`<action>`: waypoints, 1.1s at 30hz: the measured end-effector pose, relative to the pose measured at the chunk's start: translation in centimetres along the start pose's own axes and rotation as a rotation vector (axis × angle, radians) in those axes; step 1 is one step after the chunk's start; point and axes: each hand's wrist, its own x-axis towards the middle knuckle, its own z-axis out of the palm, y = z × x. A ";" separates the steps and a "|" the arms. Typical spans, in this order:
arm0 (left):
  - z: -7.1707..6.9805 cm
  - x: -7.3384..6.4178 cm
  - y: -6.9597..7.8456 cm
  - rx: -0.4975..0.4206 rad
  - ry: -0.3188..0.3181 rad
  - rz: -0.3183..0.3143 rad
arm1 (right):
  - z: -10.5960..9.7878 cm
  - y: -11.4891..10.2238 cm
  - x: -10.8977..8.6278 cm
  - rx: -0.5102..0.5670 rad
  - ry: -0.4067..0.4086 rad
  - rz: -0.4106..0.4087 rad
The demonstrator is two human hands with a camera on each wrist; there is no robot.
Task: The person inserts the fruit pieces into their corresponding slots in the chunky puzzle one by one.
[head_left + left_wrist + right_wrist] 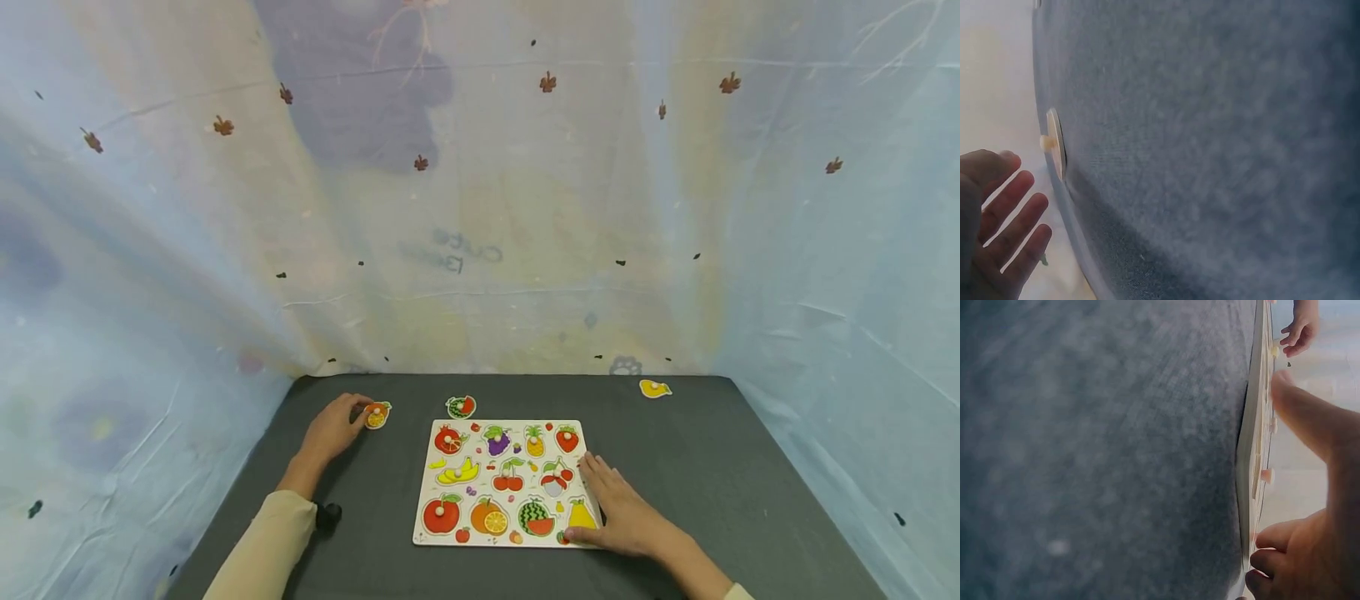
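My left hand (330, 432) is at the left of the dark table, its fingertips right beside a knobbed orange puzzle piece (377, 415). In the left wrist view those fingers are spread, and the wooden piece (1057, 153) with its peg knob stands a little apart from them. A white fruit puzzle board (427, 540) lies at the middle front. My right hand (626, 512) rests along its right edge with straight fingers and the thumb at the lower corner, partly covering a yellow pear slot (581, 514). In the right wrist view, knobs rise from the board (1245, 456).
Just behind the board lies a loose watermelon piece (461, 407). A yellow pear piece (655, 388) is at the back right, near the table's far edge. The dark table (697, 467) is enclosed by a pale printed curtain (510, 208) at the back and sides.
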 end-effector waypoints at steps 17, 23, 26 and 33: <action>0.3 1.6 0.3 0.071 -0.098 0.011 | 0.0 -0.1 0.4 0.009 -0.089 0.014; 0.9 2.0 -0.1 0.073 -0.094 0.024 | -0.2 -0.1 0.4 0.040 -0.085 -0.007; 1.1 2.1 -0.1 0.083 -0.094 0.020 | -0.2 -0.1 0.5 0.053 -0.091 -0.009; 1.2 2.3 -0.1 0.090 -0.086 0.025 | -0.1 0.0 0.6 0.044 -0.095 0.000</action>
